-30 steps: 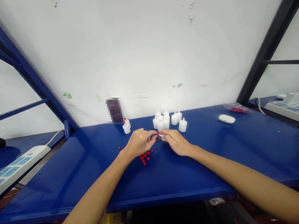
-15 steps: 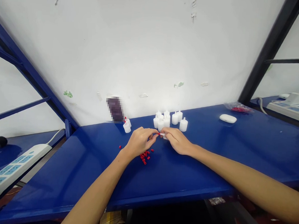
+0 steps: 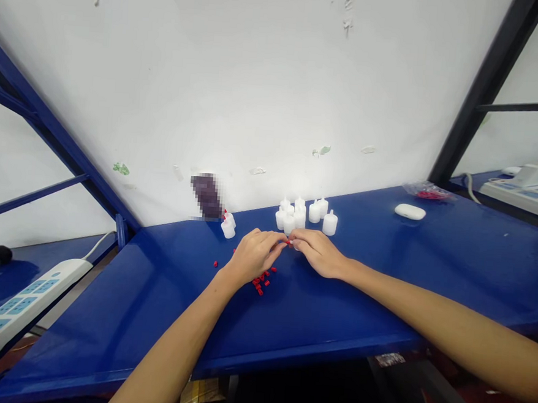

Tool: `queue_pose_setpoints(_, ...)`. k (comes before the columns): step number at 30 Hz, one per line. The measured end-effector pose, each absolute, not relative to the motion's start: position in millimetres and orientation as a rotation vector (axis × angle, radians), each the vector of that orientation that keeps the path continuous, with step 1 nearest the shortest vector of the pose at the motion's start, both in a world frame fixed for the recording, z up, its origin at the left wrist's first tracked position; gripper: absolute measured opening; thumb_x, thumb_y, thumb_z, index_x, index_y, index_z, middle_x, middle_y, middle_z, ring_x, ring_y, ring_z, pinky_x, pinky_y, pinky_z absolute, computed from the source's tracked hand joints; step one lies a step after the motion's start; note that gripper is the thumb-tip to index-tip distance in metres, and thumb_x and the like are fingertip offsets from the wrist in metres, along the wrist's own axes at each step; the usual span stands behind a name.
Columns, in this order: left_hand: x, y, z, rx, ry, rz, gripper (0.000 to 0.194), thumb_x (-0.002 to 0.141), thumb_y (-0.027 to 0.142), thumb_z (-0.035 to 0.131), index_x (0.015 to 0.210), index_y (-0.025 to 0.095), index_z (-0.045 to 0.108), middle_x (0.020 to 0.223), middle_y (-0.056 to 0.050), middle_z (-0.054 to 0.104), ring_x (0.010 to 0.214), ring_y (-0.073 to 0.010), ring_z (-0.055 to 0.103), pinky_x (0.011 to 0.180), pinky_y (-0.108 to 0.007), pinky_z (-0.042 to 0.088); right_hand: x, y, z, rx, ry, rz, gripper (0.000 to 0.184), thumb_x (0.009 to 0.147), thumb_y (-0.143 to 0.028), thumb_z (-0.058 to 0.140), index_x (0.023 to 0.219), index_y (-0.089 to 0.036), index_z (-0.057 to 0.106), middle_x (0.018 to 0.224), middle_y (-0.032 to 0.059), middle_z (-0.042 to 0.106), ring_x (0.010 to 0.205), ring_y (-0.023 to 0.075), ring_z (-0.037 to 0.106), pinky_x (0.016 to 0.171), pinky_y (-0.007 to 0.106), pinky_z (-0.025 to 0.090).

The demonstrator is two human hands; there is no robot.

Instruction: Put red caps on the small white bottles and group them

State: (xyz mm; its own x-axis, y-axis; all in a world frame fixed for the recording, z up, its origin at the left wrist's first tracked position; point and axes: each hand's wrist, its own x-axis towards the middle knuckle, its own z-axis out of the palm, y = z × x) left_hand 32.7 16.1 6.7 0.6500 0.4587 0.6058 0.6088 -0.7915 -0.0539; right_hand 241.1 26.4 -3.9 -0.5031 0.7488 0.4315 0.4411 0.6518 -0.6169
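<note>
Blue table, white bottles, red caps

I can see the person's left forearm and right forearm, both bare and slender, broader toward the elbow and narrowing smoothly to the wrist. The left hand and right hand are bare as well, with slim fingers.

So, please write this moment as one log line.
left hand: pinching red cap; right hand: holding white piece, mostly hidden; red caps: on table
</note>
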Motion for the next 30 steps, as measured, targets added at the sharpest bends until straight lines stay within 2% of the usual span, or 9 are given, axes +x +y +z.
queue_pose_setpoints(4,34,14,7,-2.627,-0.857,-0.850,0.016,0.099,0.024,0.045,0.102,0.017,0.059,0.088,-0.004,0.071,0.074,-0.0142,0.064,0.069,-0.030,0.042,242,25,-2,-0.976,-2.204,0.545,0.037,0.096,-0.045,0.042,0.079,-0.018,0.060,0.070,0.0005,0.058,0.066,0.0151,0.051,0.062,0.027,0.030)
queue_pose_setpoints(7,36,12,8,-2.641,-0.845,-0.832,0.015,0.098,0.023,0.045,0.100,0.016,0.058,0.087,-0.005,0.070,0.074,-0.0147,0.062,0.069,-0.029,0.042,242,27,-3,-1.007,-2.216,0.587,0.042,0.096,-0.049,0.043,0.074,-0.017,0.060,0.062,-0.0013,0.053,0.059,0.0131,0.046,0.059,0.026,0.027)
queue_pose_setpoints(11,39,10,7,-2.708,-0.884,-0.806,0.014,0.097,0.025,0.047,0.098,0.017,0.058,0.088,-0.004,0.068,0.073,-0.0141,0.060,0.069,-0.029,0.042,244,28,-5,-1.000,-2.204,0.684,0.042,0.093,-0.048,0.046,0.069,-0.017,0.061,0.061,-0.0015,0.051,0.058,0.0124,0.044,0.057,0.026,0.027)
queue_pose_setpoints(16,45,7,0,-2.791,-0.886,-0.860,0.011,0.091,0.016,0.051,0.099,0.018,0.057,0.089,-0.003,0.067,0.075,-0.0141,0.059,0.070,-0.028,0.042,241,27,-7,-0.955,-2.224,0.708,0.035,0.089,-0.043,0.051,0.070,-0.015,0.063,0.062,-0.0016,0.053,0.061,0.0123,0.045,0.059,0.025,0.029)
queue_pose_setpoints(22,50,5,-4,-2.788,-0.873,-0.895,0.014,0.091,0.017,0.051,0.104,0.019,0.056,0.088,-0.002,0.066,0.074,-0.0144,0.058,0.069,-0.028,0.042,239,22,-4,-0.934,-2.200,0.649,0.022,0.080,-0.027,0.052,0.062,-0.015,0.059,0.057,-0.0030,0.048,0.057,0.0108,0.042,0.056,0.025,0.026)
queue_pose_setpoints(30,52,3,-2,-2.782,-0.842,-0.877,0.011,0.095,0.021,0.047,0.102,0.019,0.056,0.087,-0.003,0.066,0.072,-0.0144,0.058,0.069,-0.028,0.042,239,17,0,-0.893,-2.204,0.602,0.022,0.074,-0.027,0.048,0.055,-0.017,0.047,0.053,-0.0041,0.037,0.052,0.0098,0.035,0.054,0.026,0.023)
